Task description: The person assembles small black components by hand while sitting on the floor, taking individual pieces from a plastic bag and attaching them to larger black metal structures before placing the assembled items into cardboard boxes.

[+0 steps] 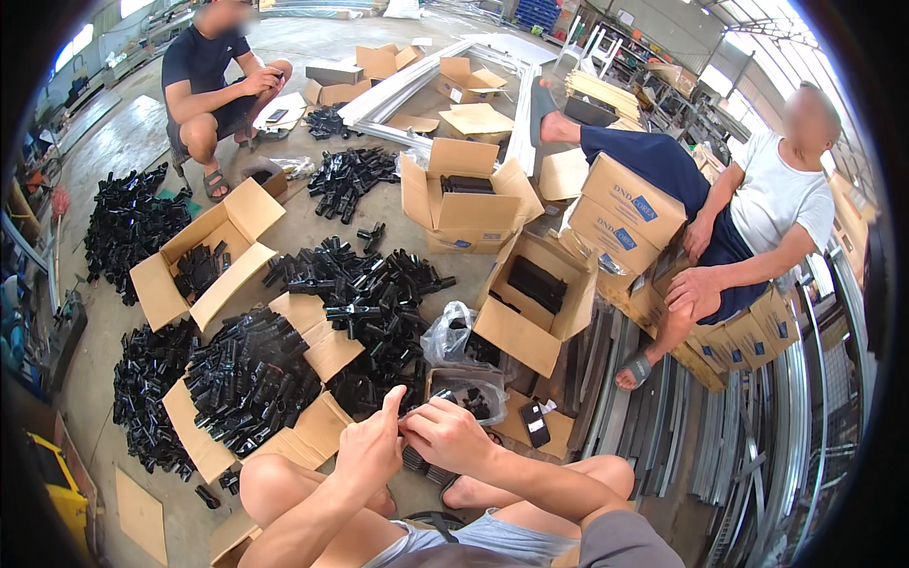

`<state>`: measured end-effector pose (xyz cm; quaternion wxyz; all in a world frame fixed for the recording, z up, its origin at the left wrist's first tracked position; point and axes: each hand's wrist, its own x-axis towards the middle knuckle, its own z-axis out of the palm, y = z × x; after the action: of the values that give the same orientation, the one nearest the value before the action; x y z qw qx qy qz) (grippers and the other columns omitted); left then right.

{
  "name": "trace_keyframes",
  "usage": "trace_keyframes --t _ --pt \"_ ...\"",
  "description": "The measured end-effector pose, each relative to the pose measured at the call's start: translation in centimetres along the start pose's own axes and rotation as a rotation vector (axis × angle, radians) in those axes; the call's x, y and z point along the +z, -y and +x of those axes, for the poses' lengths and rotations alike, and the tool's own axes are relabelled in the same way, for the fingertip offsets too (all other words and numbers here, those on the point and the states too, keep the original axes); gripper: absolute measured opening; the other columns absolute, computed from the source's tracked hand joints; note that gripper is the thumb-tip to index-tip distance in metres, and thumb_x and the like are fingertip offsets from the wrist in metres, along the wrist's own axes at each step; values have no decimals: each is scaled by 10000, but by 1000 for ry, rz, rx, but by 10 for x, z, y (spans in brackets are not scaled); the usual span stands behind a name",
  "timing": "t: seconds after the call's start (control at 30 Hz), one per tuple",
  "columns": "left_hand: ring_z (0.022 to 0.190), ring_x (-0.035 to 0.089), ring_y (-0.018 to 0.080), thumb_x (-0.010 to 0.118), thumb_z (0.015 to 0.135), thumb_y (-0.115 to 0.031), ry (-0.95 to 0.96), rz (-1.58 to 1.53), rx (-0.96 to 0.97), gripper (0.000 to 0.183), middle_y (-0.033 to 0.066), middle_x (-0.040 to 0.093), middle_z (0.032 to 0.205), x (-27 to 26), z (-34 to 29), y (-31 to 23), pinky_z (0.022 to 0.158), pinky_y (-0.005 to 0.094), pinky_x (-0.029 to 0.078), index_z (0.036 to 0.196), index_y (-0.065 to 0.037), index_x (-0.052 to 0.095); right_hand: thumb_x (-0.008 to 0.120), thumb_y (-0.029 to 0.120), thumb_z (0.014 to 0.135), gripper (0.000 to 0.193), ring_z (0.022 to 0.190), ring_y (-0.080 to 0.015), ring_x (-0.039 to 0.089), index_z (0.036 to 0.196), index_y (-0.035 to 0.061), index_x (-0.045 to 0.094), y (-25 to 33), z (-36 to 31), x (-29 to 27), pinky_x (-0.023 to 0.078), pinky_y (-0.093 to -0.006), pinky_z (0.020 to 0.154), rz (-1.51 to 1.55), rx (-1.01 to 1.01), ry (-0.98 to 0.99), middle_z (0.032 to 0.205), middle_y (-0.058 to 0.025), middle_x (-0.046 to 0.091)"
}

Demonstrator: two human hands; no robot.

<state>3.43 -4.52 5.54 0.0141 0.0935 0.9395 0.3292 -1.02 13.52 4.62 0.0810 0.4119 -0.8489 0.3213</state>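
Note:
In front of my knees, my left hand (369, 449) and my right hand (453, 437) meet at the fingertips. The left fingers are curled in, with one digit sticking up. On the right, the fingers are pinched together against the left hand. Something small and dark seems to sit between them, too hidden to name. Just beyond them is a small box lined with a clear plastic bag (485, 386), holding small parts. To the left, an open carton (189, 428) is heaped with black tubular plastic parts (251, 379). Another black heap (369, 293) lies ahead on the floor.
More open cartons (151, 289) (568, 331) (431, 213) hold black parts. A phone (535, 425) lies on cardboard at right. One person (213, 90) squats at far left with hands together; another (757, 204) sits at right beside stacked cartons (620, 213). Long metal profiles (615, 388) lie below.

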Motion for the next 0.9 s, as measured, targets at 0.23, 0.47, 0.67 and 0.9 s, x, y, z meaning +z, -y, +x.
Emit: trace_keyframes --t 0.23,0.47,0.67,0.9 --pt "803 728 378 768 812 -55 -35 -22 17 532 161 714 883 2 1 -2 641 472 563 1237 -64 448 758 103 809 116 860 -245 652 893 60 690 -1 2 -6 556 -361 782 -64 -87 63 921 -56 683" --pt "788 723 383 775 811 -64 -25 -40 -7 505 164 712 862 2 2 -1 650 476 560 1202 -67 455 769 115 829 105 870 -257 661 912 65 728 -4 6 -14 565 -357 783 4 -37 96 939 -67 696" --pt "816 733 372 823 803 -119 -52 -174 -137 406 179 726 857 -14 5 4 714 469 572 1094 -44 550 771 95 911 82 805 -174 690 948 27 742 -24 -17 -3 541 -331 697 368 601 -479 880 -68 723" --pt "758 667 82 846 854 -82 -42 -1033 -411 415 83 737 946 -18 12 12 582 227 531 1133 -28 543 628 46 996 134 930 -217 690 1119 4 661 -131 -210 135 608 -322 843 1400 1774 -478 1016 -94 680"
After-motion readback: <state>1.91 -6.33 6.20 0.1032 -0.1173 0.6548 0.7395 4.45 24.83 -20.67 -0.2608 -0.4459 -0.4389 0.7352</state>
